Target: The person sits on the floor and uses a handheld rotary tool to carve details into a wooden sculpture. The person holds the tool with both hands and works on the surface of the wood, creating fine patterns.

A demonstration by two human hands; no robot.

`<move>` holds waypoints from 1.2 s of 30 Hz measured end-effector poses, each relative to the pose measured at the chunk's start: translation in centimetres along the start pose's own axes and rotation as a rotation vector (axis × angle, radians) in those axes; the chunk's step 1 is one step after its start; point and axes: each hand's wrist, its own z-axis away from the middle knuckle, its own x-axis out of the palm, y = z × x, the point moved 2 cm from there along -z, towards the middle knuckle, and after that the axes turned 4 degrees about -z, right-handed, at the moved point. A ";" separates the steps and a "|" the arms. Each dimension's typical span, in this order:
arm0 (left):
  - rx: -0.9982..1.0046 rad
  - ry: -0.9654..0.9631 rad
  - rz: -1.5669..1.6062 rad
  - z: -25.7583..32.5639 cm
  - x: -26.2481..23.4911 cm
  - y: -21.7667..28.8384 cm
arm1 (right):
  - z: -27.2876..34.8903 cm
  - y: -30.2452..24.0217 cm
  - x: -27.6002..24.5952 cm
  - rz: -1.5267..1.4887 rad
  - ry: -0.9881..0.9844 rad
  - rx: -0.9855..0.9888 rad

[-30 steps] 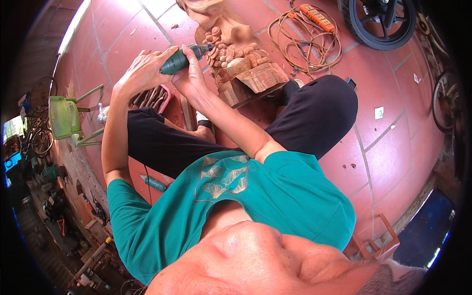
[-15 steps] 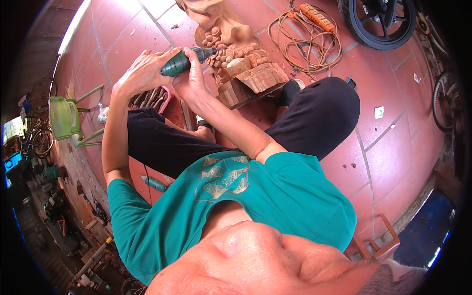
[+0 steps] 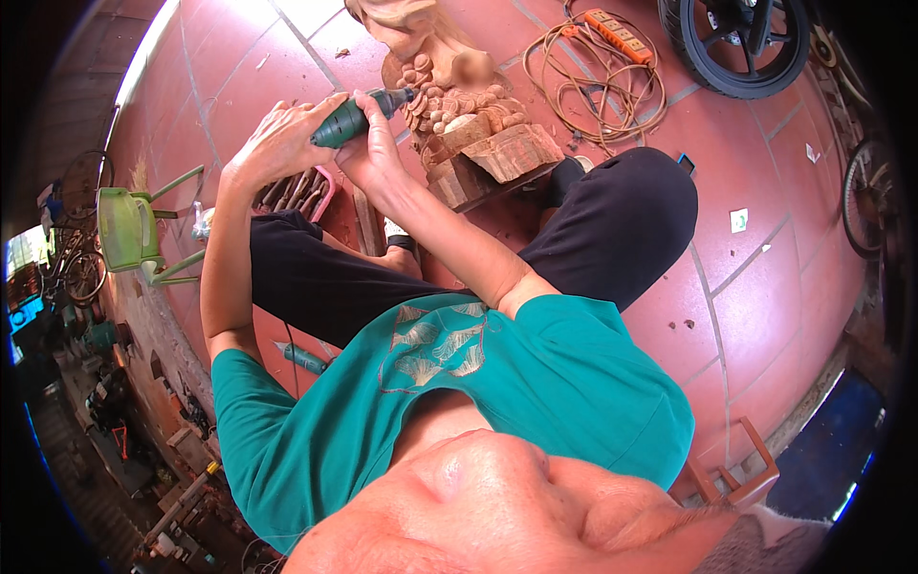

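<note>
Green tool [image 3: 346,124]: left hand [image 3: 282,134] bent at its rear, right hand [image 3: 371,158] beneath.

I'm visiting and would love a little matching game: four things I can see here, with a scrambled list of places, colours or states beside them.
1. Power tool
2. Wood carving
3. Power strip
4. Small chair

A. Light green, toward the left side of the picture
B. Held by the left hand and right hand
C. Bright orange, near the top edge, right of centre
D. Brown, with clusters of rounded shapes

Pairs: 1-B, 2-D, 3-C, 4-A
</note>
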 end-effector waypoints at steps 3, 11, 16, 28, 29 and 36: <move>-0.009 -0.018 0.016 -0.1 -0.1 0.0 | 0.3 0.1 0.3 0.015 0.019 -0.014; 0.046 0.019 0.060 -0.1 -0.4 0.3 | 0.9 0.2 0.3 0.098 0.033 -0.100; 0.024 -0.054 0.099 -0.1 -0.9 0.8 | 0.6 0.4 -0.5 0.116 0.029 -0.113; -0.006 -0.023 0.014 0.0 0.0 -0.1 | 0.1 -0.2 -0.1 0.025 -0.016 0.005; -0.010 -0.033 0.012 0.0 0.0 -0.1 | -0.1 -0.2 -0.3 0.021 -0.008 0.003; -0.014 -0.033 0.066 0.2 0.0 -0.3 | 0.1 0.2 -0.5 0.091 0.009 -0.052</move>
